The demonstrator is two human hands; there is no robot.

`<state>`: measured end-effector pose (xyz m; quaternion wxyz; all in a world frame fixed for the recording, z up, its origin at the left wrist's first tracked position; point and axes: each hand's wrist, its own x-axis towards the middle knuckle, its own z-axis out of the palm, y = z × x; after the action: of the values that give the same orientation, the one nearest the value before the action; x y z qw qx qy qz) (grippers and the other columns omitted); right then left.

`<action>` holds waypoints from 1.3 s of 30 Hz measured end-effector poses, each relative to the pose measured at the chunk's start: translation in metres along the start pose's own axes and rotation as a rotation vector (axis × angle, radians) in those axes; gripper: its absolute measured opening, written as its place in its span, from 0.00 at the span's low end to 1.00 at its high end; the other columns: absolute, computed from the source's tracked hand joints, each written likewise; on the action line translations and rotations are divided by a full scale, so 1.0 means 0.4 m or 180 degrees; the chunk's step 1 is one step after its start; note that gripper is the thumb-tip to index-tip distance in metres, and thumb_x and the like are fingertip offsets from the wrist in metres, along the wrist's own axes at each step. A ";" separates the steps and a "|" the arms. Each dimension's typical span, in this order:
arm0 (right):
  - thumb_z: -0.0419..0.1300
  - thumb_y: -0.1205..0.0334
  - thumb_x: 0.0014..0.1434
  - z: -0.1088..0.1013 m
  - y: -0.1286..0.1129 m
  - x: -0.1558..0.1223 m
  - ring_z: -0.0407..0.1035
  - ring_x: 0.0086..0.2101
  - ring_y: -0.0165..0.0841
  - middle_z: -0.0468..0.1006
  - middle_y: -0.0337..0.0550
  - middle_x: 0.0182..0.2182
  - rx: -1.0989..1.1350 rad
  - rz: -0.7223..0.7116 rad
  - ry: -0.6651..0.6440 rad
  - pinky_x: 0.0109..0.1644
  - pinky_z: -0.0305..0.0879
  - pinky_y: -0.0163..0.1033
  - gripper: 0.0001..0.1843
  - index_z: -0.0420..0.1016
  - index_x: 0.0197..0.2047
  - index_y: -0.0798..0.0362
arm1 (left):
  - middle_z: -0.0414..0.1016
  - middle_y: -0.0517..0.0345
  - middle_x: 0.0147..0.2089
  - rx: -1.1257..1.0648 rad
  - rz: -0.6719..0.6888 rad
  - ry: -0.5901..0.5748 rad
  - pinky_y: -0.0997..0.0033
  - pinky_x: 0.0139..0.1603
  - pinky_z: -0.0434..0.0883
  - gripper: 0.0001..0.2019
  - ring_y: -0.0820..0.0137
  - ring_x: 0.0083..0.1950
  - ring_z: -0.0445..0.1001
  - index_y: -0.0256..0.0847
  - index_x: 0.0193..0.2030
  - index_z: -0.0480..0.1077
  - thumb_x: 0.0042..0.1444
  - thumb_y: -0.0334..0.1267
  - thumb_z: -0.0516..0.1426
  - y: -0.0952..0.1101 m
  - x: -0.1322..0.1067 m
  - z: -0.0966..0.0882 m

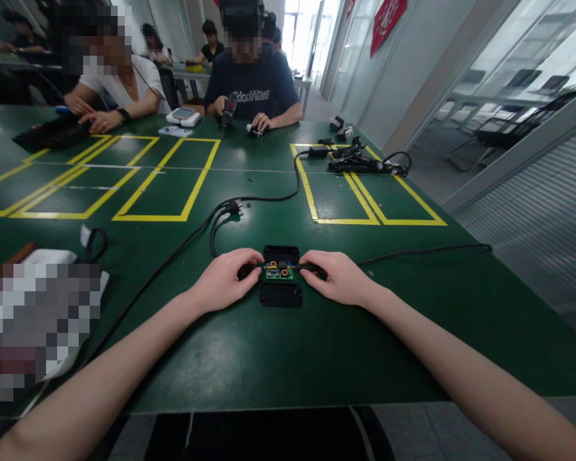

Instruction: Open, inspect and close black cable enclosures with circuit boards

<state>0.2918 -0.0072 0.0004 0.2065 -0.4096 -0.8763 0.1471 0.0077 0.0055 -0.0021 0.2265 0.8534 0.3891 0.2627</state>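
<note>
A small green circuit board (279, 273) with copper-wound coils lies between my hands, wires leaving it on both sides. Behind it sits one black plastic case half (281, 251); the other case half (280, 295) lies in front, on the table. My left hand (230, 276) is closed around the black cable at the board's left end. On the other side my right hand (333, 275) pinches the black cable (312, 267) at the right end. That cable (427, 250) runs on across the table to the right. My palms hide part of both cables.
The green table (211, 371) carries yellow tape rectangles (187, 208). A plug (233, 207) and a long black cord (264, 198) lie ahead. Bundled black cables (365, 160) lie at far right. Across the table, one person holds a power drill (229, 110); another handles a dark tray (52, 132).
</note>
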 end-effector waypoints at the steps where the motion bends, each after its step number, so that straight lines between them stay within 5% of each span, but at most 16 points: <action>1: 0.57 0.61 0.68 -0.001 0.004 0.000 0.72 0.29 0.33 0.80 0.42 0.31 -0.0081 0.0050 -0.0034 0.35 0.62 0.36 0.08 0.76 0.42 0.53 | 0.81 0.54 0.41 0.0056 0.0052 0.0008 0.69 0.40 0.75 0.09 0.67 0.39 0.79 0.39 0.45 0.75 0.65 0.38 0.54 0.000 0.001 -0.003; 6: 0.57 0.56 0.70 -0.009 0.010 -0.005 0.66 0.21 0.30 0.74 0.37 0.21 -0.0248 0.0127 0.0084 0.30 0.56 0.35 0.13 0.80 0.39 0.53 | 0.78 0.57 0.35 0.0242 0.0228 0.0035 0.73 0.33 0.70 0.08 0.72 0.31 0.73 0.39 0.40 0.75 0.65 0.38 0.55 0.009 0.000 -0.024; 17: 0.55 0.60 0.70 -0.025 -0.013 -0.022 0.64 0.20 0.26 0.71 0.35 0.20 0.0107 -0.0763 -0.0075 0.28 0.56 0.33 0.13 0.77 0.36 0.55 | 0.74 0.60 0.29 -0.0091 0.0634 -0.0206 0.77 0.26 0.64 0.07 0.76 0.24 0.67 0.39 0.34 0.74 0.58 0.34 0.55 0.041 -0.024 -0.039; 32: 0.57 0.57 0.67 -0.020 -0.013 -0.008 0.65 0.21 0.29 0.74 0.38 0.21 -0.0333 0.0025 -0.0293 0.31 0.54 0.35 0.12 0.79 0.37 0.53 | 0.79 0.60 0.32 -0.0039 0.0182 -0.0146 0.77 0.31 0.69 0.05 0.74 0.30 0.74 0.40 0.37 0.75 0.59 0.36 0.58 0.012 -0.017 -0.012; 39: 0.46 0.59 0.74 -0.017 -0.002 -0.003 0.64 0.24 0.29 0.72 0.42 0.24 -0.0398 0.0051 -0.0290 0.33 0.53 0.36 0.23 0.67 0.27 0.53 | 0.75 0.59 0.31 0.0164 0.0461 0.0020 0.74 0.34 0.69 0.04 0.71 0.33 0.73 0.39 0.36 0.74 0.60 0.34 0.58 0.014 -0.016 -0.016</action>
<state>0.2954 -0.0081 0.0064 0.1391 -0.4216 -0.8890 0.1122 0.0031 -0.0018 0.0045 0.1836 0.8840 0.3336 0.2711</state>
